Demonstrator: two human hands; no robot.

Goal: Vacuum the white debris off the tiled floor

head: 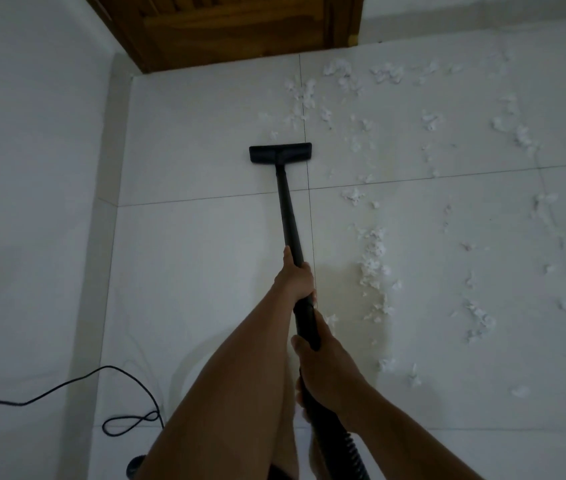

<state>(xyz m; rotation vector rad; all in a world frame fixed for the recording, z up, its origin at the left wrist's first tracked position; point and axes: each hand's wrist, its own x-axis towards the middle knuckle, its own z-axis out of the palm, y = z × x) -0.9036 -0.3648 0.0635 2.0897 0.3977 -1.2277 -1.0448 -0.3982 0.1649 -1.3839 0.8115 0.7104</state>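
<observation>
Left hand (296,278) ahead, right hand (324,368) behind, both wrap round the long black vacuum pipe (288,216) to steer its flat black head (280,153) toward white fluffy bits (373,261) on the pale tiled floor (205,271).

A wooden door (226,26) stands beside a white wall (25,168).

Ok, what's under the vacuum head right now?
Only white floor tile shows around the vacuum head, with a grout line running under its right end. Just beyond it lies white debris. Any scraps beneath it are hidden by the head itself.
</observation>
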